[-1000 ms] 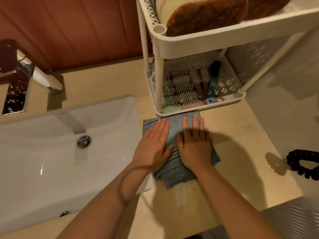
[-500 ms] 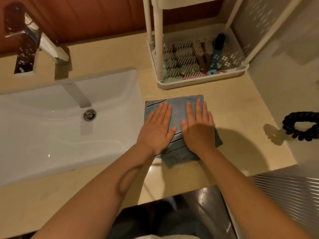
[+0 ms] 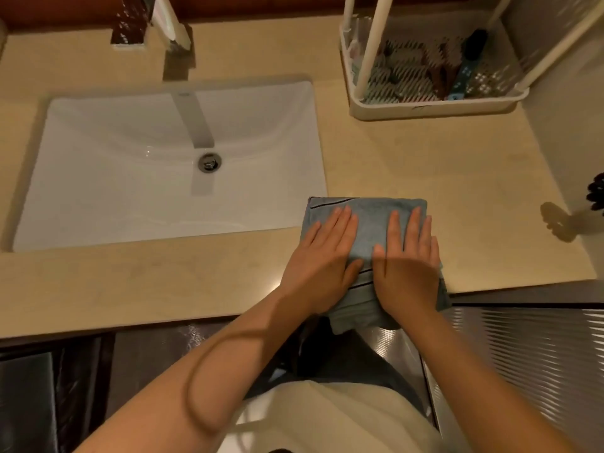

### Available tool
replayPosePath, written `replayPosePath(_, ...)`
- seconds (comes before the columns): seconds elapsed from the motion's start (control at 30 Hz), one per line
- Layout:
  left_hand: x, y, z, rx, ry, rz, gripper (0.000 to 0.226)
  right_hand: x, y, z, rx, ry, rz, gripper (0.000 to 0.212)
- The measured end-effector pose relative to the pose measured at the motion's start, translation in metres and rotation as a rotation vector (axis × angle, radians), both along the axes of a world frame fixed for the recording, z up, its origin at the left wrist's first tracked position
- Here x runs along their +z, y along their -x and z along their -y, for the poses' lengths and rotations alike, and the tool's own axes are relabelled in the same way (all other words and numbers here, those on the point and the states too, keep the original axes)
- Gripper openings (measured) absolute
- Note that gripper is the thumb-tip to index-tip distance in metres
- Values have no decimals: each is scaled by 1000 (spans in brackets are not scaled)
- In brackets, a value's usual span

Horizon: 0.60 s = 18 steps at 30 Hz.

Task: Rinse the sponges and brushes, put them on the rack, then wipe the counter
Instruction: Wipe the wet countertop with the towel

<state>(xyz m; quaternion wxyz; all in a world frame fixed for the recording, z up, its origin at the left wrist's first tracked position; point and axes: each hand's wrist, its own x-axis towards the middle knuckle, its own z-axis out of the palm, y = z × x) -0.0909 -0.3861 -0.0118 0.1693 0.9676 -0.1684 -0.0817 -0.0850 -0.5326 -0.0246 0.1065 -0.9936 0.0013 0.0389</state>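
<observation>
A folded grey-blue cloth lies on the beige counter at its front edge, its near end hanging over the edge. My left hand and my right hand press flat on the cloth side by side, fingers straight. The white rack stands at the back right. Its bottom shelf holds several sponges and brushes.
A white sink basin with a metal drain fills the left of the counter, under a tap at the back. A black coiled hair tie sits at the right edge. A wall bounds the right side.
Both hands have drawn the cloth back from the foot of the rack to the counter's front edge. The rack now lies farther away.
</observation>
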Motion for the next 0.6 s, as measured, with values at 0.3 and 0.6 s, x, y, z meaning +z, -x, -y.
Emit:
replayPosePath(0.3,5,35,-50,53,2,-87,63,15,29,-45,106,126,-116,61)
replayPosePath(0.6,18,40,-41,186,-12,-138,61,41,1,1,637,215,-163,84)
